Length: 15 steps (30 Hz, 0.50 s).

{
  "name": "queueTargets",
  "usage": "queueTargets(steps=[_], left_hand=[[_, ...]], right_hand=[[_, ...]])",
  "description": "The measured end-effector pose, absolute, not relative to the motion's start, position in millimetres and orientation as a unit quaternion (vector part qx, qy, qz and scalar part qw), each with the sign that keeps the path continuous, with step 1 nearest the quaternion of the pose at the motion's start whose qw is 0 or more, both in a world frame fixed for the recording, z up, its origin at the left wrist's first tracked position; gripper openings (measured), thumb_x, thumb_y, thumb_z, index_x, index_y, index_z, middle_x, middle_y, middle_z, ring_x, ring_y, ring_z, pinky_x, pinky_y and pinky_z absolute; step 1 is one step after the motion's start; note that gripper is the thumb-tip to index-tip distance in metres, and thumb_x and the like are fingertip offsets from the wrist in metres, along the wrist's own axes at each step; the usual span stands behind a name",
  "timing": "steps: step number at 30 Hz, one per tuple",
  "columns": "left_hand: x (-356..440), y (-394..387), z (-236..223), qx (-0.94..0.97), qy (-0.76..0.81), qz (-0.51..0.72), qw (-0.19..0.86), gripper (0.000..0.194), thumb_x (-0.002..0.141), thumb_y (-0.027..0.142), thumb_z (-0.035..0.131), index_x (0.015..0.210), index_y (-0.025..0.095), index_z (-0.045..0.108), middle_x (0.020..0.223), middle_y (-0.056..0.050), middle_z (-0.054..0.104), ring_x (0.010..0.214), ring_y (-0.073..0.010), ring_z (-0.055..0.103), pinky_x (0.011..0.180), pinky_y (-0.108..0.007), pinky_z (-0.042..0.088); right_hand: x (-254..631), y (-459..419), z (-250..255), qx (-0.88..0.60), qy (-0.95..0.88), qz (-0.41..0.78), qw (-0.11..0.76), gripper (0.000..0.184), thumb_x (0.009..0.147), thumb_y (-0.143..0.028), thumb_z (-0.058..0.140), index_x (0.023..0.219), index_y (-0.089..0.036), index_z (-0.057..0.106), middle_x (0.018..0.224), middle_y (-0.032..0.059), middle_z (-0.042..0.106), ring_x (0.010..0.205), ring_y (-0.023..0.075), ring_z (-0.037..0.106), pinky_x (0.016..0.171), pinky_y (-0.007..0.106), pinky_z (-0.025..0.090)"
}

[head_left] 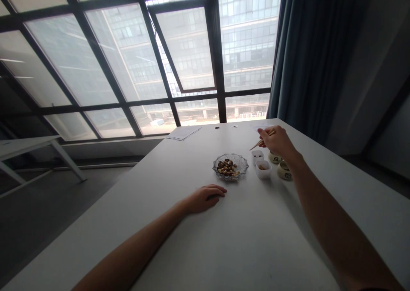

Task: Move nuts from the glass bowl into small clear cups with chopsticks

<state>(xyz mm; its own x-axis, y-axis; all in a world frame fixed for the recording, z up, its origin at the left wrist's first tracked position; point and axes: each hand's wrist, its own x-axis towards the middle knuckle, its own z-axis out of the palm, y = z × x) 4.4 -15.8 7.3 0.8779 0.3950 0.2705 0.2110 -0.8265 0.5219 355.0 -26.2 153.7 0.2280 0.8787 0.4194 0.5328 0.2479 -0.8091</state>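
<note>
A pair of chopsticks [257,145] is gripped in my right hand [274,141], with the tips pointing down to the left, above two small white plastic cups. The farther cup [257,157] has a few dark bits inside; the nearer cup [263,170] holds some brown pieces. To their left, a clear glass dish [241,167] carries a heap of mixed nuts [227,168]. My left hand [206,198] lies flat on the table just in front of the dish, fingers stretched out and holding nothing. Nothing can be made out between the chopstick tips.
Two small round pots with dark characters, one nearer [284,170] and one farther [274,158], stand right of the cups, partly behind my right arm. Papers [183,132] lie at the white table's [179,167] far left corner. A dark blue curtain [301,69] hangs beyond.
</note>
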Motion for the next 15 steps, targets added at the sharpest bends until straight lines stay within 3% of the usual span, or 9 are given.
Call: queueTargets(steps=[6, 15], left_hand=[[10, -14, 9, 0.939, 0.16, 0.185, 0.243, 0.029, 0.102, 0.023, 0.054, 0.127, 0.022, 0.07, 0.137, -0.01, 0.068, 0.127, -0.0224, 0.064, 0.113, -0.033, 0.048], [12, -20, 15, 0.937, 0.162, 0.189, 0.245, 0.029, 0.102, 0.023, 0.055, 0.127, 0.022, 0.07, 0.137, -0.01, 0.068, 0.126, -0.0227, 0.064, 0.113, -0.035, 0.049]], right_hand=[[332, -20, 144, -0.556, -0.626, 0.278, 0.471, 0.041, 0.097, -0.045, 0.069, 0.071, -0.012, 0.07, 0.068, 0.0127, 0.075, 0.059, 0.021, 0.076, 0.052, 0.024, 0.06], [315, -10, 119, -0.547, -0.658, 0.271, 0.441, 0.042, 0.096, -0.043, 0.07, 0.068, -0.012, 0.068, 0.065, 0.012, 0.074, 0.058, 0.0211, 0.075, 0.05, 0.022, 0.058]])
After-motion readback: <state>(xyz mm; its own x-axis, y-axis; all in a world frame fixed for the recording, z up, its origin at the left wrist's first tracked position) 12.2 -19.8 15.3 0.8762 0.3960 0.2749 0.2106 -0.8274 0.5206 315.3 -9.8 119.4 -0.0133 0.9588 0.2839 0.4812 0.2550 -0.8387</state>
